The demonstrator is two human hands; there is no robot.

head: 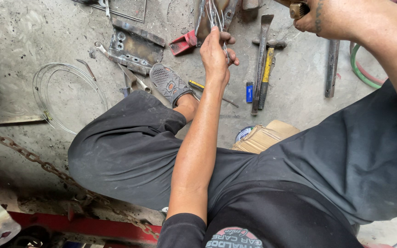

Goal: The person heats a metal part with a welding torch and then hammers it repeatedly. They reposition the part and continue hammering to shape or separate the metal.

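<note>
The thin wires point(215, 16) stood upright in the left hand point(214, 53), whose fingers point(228, 40) were closed around their lower part; the tops ran past the upper edge of view. The right hand point(334, 18) sat at the top right, curled around a brownish tool point(298, 8) that was mostly cut off by the frame.

Just below the left hand lay a small screwdriver point(198, 86) beside the grey shoe point(168, 82). To the right, close together, lay a long chisel point(261, 59), a yellow-handled tool point(265, 76) and a blue lighter point(249, 92), then a bare strip of concrete floor point(299, 87) before a metal bar point(331, 66). A red clamp point(182, 43) and a bolted metal plate point(134, 46) crowded the left; beyond them a wire coil point(67, 94) lay on open floor, with a rusty chain point(47, 167) along the lower left edge.
</note>
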